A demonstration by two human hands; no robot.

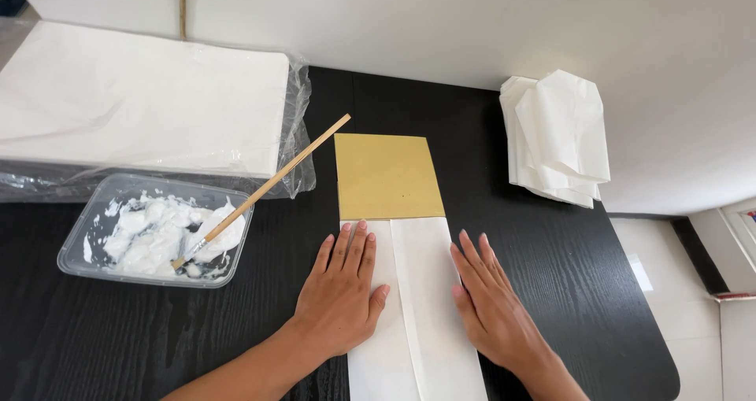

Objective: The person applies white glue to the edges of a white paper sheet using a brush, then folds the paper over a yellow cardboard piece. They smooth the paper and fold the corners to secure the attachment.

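A long white folded paper (pixel 417 306) lies lengthwise on the black table (pixel 551 259), with a seam running down its middle. A yellow-brown cardboard piece (pixel 386 174) sticks out of its far end. My left hand (pixel 340 291) lies flat, fingers together, on the paper's left flap. My right hand (pixel 490 303) presses flat on the paper's right edge, partly on the table. Neither hand holds anything.
A clear plastic tub of white paste (pixel 153 232) stands at the left with a wooden-handled brush (pixel 264 188) resting in it. Behind it lies a plastic-wrapped stack of white paper (pixel 142 102). Several folded white paper pieces (pixel 555 137) sit at the back right. The table's edge curves at right.
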